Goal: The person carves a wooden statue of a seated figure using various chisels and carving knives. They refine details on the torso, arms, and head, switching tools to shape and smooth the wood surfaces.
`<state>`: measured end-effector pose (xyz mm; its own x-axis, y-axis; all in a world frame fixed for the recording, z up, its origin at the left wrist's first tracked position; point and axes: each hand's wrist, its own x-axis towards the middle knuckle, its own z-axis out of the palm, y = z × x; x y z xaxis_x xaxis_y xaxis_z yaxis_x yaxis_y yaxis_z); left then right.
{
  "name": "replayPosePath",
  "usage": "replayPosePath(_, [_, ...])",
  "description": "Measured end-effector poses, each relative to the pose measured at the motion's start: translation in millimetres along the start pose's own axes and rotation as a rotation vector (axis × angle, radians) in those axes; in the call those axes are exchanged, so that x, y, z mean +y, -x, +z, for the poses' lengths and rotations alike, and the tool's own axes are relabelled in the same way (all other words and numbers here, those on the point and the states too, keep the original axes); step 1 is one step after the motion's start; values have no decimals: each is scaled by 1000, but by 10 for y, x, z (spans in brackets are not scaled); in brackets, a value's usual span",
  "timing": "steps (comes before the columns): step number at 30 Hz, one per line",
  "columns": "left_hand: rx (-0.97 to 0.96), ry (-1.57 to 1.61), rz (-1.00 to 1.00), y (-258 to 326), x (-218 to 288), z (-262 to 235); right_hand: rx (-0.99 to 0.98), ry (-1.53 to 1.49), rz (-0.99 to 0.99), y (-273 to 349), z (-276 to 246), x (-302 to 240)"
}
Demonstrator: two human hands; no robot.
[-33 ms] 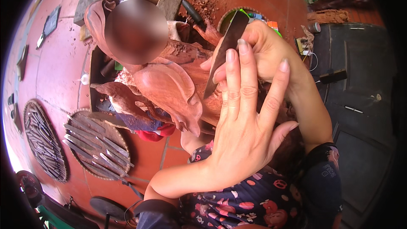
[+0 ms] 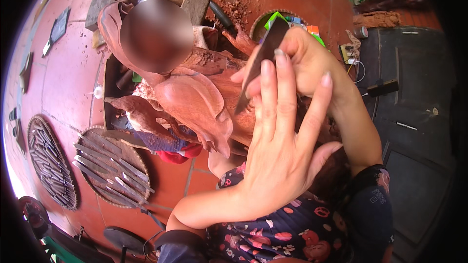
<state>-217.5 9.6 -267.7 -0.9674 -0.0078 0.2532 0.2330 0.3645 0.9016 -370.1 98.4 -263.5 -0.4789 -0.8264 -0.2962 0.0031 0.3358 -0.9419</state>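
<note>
In my right hand is a dark, flat, blade-like strip, tapering to a point at its lower left end. My right fingers are closed round it. My left hand lies in front with its back up. Its fingers are stretched and apart, and the foremost fingertips overlap the strip's edge; whether they press on it I cannot tell. Beyond both hands lies a large reddish carved wooden figure with smooth folds, and the strip's point hangs over it. A round patch of the figure is blurred out. My left hand hides part of the wood.
Two round woven trays stand at the left, one with metal carving tools, the other packed with thin tools. Wooden blocks and shavings lie behind the figure. A basket sits beyond my right hand. At right is a dark panelled surface.
The strip and my right fingers have shifted very slightly and look more blurred. My left hand keeps nearly the same place.
</note>
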Motion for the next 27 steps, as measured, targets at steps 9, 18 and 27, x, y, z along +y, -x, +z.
replayPosePath(9, [-12, -8, 23, 13, 14, 1, -31, 41, -176, -13, 42, 21])
replayPosePath(18, [18, 26, 18, 76, 32, -13, 27, 68, -113, -12, 109, 20])
replayPosePath(27, [29, 7, 58, 62, -17, -30, 42, -37, -46, -19, 114, -87])
